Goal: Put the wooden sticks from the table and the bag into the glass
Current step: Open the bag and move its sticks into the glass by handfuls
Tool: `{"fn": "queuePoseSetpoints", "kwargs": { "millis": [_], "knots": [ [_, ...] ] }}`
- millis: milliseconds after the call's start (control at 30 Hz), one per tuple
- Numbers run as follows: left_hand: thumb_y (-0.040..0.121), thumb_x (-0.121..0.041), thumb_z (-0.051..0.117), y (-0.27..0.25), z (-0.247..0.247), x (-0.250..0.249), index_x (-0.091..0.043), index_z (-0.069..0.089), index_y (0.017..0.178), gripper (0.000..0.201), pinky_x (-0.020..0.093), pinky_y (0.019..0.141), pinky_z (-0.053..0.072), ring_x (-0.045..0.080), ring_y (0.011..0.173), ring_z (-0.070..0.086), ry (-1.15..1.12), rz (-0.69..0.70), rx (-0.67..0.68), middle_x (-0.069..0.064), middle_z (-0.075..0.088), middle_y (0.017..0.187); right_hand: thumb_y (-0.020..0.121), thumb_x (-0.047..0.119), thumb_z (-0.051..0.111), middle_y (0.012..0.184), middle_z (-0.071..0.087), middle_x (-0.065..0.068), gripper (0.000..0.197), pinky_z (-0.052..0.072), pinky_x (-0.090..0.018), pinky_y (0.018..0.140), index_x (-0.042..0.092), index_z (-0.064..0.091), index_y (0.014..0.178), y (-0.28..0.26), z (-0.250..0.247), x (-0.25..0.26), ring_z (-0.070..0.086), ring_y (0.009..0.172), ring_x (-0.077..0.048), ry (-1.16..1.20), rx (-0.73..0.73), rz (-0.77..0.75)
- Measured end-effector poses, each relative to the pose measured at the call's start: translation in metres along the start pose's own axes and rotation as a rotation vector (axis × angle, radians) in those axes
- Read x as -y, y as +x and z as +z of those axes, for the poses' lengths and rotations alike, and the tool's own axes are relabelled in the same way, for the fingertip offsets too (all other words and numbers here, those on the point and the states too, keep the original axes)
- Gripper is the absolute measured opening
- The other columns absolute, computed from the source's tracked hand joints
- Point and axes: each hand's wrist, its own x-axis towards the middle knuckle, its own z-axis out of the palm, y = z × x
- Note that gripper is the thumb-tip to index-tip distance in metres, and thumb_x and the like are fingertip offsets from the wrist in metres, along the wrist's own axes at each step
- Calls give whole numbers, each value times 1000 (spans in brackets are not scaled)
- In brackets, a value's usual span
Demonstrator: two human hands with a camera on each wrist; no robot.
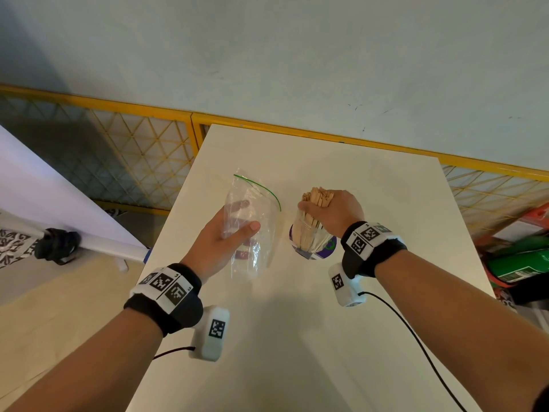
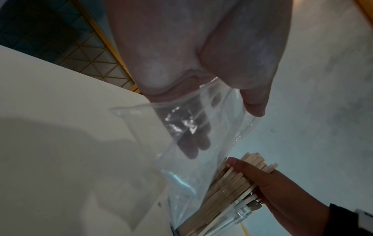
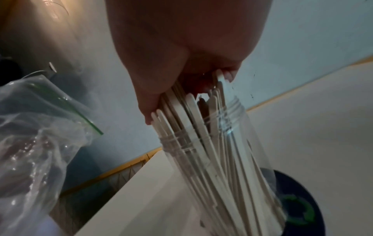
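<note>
A clear glass jar (image 1: 309, 236) stands on a dark round coaster (image 1: 329, 248) mid-table, packed with wooden sticks (image 1: 319, 197) that poke out above its rim. My right hand (image 1: 329, 211) grips the bundle of sticks from above, their lower ends inside the jar (image 3: 232, 143). To the jar's left my left hand (image 1: 228, 230) holds a clear zip bag (image 1: 255, 221) with a green seal, thumb on the near side and fingers behind the plastic. The bag (image 2: 191, 143) looks empty. The sticks (image 2: 232, 180) and the right hand show beyond it.
The white table (image 1: 297, 337) ends at a far edge near a yellow mesh fence (image 1: 133, 153). Cables trail from both wrist cameras across the table. Green and red boxes (image 1: 520, 257) lie on the floor to the right. A white board (image 1: 44, 203) leans at left.
</note>
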Motion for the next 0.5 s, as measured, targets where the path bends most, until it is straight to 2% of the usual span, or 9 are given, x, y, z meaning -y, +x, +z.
{"fn": "queuePoseSetpoints", "kwargs": {
  "millis": [67,167,233,300,367,400,500],
  "knots": [
    [89,-36,65,-1,0,0,-37,46,134,48,36,77,62,27,100,71,3,1,3,2,65,119,65,65,69,77,69,3,43,52,-31,64,24,66,76,1,-2,-1,66,77,-18,1,24,-16],
    [89,-36,65,0,0,0,-35,45,135,50,36,77,62,27,100,71,2,2,2,3,65,120,56,66,75,92,65,3,63,54,-36,73,23,59,99,0,-6,0,61,85,-17,54,-40,-17],
    [90,-36,65,0,0,0,-34,46,136,50,36,77,62,27,100,71,1,0,0,4,65,120,58,56,80,105,58,3,74,48,-32,80,25,51,117,-1,-6,-1,54,98,-16,98,-151,-68],
    [90,-35,65,0,0,0,-34,46,136,49,34,76,62,27,100,71,3,-2,0,4,65,120,64,41,83,115,54,4,78,42,-30,85,24,43,128,-1,-4,3,48,107,-14,161,-181,-168],
    [91,-34,65,0,1,0,-34,46,136,49,34,76,62,27,100,71,9,-1,6,3,65,120,70,34,81,120,53,4,74,47,-32,87,25,38,131,2,-1,10,54,107,-16,243,-79,-200],
    [91,-35,65,0,2,0,-34,46,136,49,34,76,62,26,101,71,11,0,8,2,65,120,74,34,77,123,54,3,69,48,-33,88,25,39,131,5,2,12,56,106,-18,208,-28,-212],
    [90,-36,65,0,2,-2,-34,46,135,50,34,76,62,25,101,71,20,6,13,1,64,119,87,42,60,126,58,0,47,42,-33,91,22,48,127,7,10,16,54,113,-21,-58,9,-294]
  ]
}}
